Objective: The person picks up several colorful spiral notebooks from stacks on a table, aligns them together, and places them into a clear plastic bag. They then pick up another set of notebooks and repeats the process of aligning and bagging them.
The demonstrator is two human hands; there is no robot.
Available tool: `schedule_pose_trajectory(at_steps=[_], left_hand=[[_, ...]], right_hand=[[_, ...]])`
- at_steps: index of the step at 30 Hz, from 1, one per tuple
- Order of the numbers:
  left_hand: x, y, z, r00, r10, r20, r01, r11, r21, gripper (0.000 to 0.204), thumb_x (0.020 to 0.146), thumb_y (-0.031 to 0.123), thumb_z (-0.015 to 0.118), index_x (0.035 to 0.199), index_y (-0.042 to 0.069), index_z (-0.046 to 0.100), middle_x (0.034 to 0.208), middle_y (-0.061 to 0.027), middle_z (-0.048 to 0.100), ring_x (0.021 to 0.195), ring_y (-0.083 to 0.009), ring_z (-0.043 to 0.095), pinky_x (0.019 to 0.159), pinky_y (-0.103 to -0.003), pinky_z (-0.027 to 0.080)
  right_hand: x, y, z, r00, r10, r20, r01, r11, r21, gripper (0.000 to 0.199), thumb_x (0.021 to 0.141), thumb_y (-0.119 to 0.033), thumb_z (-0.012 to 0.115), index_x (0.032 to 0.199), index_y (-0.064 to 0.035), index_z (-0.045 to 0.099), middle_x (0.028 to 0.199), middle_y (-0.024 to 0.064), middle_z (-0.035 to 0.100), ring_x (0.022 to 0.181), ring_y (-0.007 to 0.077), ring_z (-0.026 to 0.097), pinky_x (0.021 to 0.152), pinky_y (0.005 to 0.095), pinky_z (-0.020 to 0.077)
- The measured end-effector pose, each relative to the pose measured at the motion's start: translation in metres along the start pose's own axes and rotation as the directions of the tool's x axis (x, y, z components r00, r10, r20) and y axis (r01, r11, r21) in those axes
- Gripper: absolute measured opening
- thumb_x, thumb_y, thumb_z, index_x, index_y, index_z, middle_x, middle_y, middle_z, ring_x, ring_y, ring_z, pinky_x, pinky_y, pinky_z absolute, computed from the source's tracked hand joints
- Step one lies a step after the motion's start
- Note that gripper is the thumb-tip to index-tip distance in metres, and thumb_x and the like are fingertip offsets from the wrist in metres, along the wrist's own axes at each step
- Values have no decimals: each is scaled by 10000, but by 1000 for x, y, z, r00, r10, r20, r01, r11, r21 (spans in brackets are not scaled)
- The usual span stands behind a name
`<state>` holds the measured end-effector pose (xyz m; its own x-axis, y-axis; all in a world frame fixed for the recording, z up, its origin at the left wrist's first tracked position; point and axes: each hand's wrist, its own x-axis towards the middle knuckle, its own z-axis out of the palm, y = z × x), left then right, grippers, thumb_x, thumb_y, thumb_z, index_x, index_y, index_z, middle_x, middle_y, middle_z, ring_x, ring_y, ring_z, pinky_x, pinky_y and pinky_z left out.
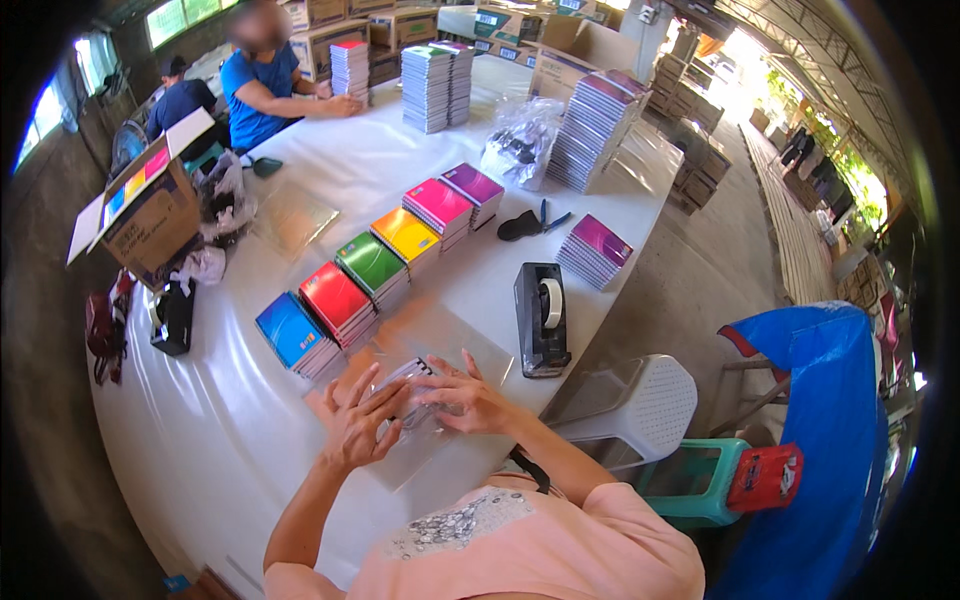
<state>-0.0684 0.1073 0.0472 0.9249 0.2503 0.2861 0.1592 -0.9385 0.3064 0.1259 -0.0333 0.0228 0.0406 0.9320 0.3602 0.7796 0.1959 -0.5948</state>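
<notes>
left hand (355,420): fingers spread, pressing on the wrapped notebook bundle (408,385)
right hand (468,397): flat on the bundle's right side, gripping its edge
bundle: on white table (230,440), near front edge, in clear plastic
behind it: row of blue (292,330), red (335,297), green (370,263), yellow, pink notebook stacks
right: black tape dispenser (541,318)

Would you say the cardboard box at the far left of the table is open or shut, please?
Open. The cardboard box has its top flaps folded outward, and colourful notebook covers show inside.
</notes>
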Motion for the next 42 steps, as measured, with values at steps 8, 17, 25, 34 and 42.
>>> schedule_pose_trajectory(at_steps=[8,17,25,34,42], left_hand=[[1,3,-13,986,-45,158,46,999,-1,750,577,407,696,1293,300,502,1377,88,445,1396,-308,110,1010,-656,-65],[1,6,-20,975,-67,212,55,996,65,803,555,340,728,1312,345,462,1402,124,400,1405,-295,50,1000,-685,-83],[3,6,-23,960,-97,263,86,995,54,847,549,319,743,1336,346,430,1416,118,380,1406,-304,25,996,-691,-85],[1,-1,-23,938,-82,337,51,994,99,940,509,346,794,1341,454,370,1481,88,260,1393,-367,-26,990,-724,-20],[-1,5,-36,916,-74,394,28,992,122,952,476,351,810,1311,504,379,1499,53,214,1393,-361,-46,994,-726,-22]], right_hand=[[-94,65,-72,529,418,-738,-758,624,-190,303,832,-265,630,1030,-42,574,1065,95,571,963,227,549,823,372,452],[-86,78,-88,264,964,45,-662,147,735,208,819,-332,657,839,-125,659,806,-44,610,611,44,421,493,251,278],[-117,66,-67,228,960,-161,-584,268,767,154,818,-234,666,905,-108,683,1071,-37,601,1040,81,476,804,411,384],[-12,-18,-104,714,700,0,-615,628,476,384,804,-96,649,1176,-42,567,647,42,626,460,51,442,425,193,349],[105,-34,-44,793,212,572,-500,762,412,836,784,-110,664,1454,-99,164,698,51,609,577,78,493,523,225,408]])
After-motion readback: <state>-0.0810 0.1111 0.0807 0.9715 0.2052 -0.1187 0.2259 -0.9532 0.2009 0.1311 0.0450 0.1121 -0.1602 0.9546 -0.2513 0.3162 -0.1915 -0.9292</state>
